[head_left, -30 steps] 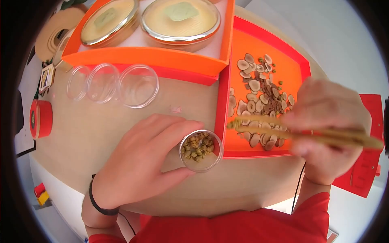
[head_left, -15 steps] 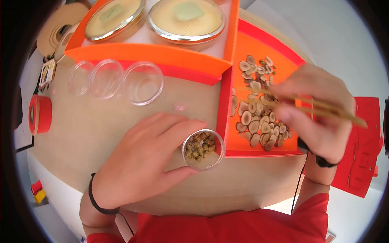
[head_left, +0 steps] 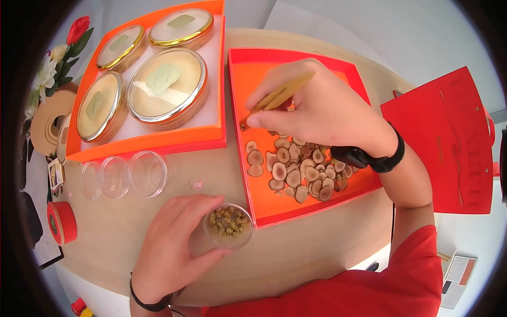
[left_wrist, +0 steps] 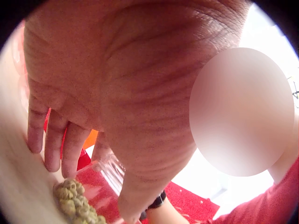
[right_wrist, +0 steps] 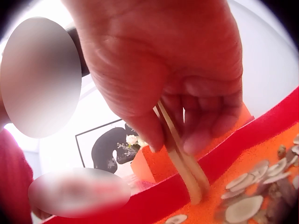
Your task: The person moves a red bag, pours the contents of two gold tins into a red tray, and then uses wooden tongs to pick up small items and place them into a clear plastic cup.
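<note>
My left hand (head_left: 177, 240) holds a small clear jar (head_left: 228, 244) between thumb and fingers on the table, close beside the tray's left wall. Small knobbly dried balls (head_left: 228, 221), greenish brown, lie inside it. My right hand (head_left: 332, 108) pinches wooden tweezers (head_left: 282, 95) over the upper left part of an orange-lined red tray (head_left: 296, 213). In the right wrist view the tweezers' tips come together close over the orange floor; a small brown bit shows at them in the head view. Dried round slices (head_left: 311, 174) lie heaped below the hand, which hides part of the tray.
An orange box (head_left: 153, 145) with several gold-rimmed round tins (head_left: 166, 87) stands at the back left. Clear round lids (head_left: 148, 174) lean in a row before it. A red round box (head_left: 62, 223) stands far left, a red bag (head_left: 443, 142) lies right of the tray.
The head view has turned, shifting the tray left. My right hand has moved with the tweezers from over the slices to the tray's upper left part. My left hand keeps holding the jar.
</note>
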A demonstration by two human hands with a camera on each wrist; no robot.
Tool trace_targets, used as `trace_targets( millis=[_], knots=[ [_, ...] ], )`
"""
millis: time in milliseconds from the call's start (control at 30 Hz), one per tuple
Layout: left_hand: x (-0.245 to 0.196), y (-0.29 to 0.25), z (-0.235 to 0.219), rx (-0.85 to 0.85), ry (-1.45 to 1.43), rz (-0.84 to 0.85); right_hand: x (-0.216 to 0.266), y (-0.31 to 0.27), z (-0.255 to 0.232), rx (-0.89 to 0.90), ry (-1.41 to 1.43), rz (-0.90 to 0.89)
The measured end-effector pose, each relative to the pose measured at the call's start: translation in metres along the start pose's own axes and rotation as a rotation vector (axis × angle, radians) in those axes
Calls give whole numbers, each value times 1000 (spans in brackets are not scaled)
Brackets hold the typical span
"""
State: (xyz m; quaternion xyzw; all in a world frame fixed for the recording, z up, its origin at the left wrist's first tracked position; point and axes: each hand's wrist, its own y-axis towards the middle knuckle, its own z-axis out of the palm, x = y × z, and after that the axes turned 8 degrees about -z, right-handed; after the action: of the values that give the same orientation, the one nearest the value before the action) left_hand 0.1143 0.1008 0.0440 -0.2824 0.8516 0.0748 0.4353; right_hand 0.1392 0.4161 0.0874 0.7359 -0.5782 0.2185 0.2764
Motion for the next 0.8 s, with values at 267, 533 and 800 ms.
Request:
trace_targets(
  millis=[267,533,800],
  knots=[
    [4,0,-2,-29,-7,6,19,-17,-17,-108,54,-155],
    [11,-5,5,-40,-24,46,60,-36,0,94,146,-490],
    [7,-3,3,-51,4,30,55,-35,-19,-17,-11,-460]
  ],
)
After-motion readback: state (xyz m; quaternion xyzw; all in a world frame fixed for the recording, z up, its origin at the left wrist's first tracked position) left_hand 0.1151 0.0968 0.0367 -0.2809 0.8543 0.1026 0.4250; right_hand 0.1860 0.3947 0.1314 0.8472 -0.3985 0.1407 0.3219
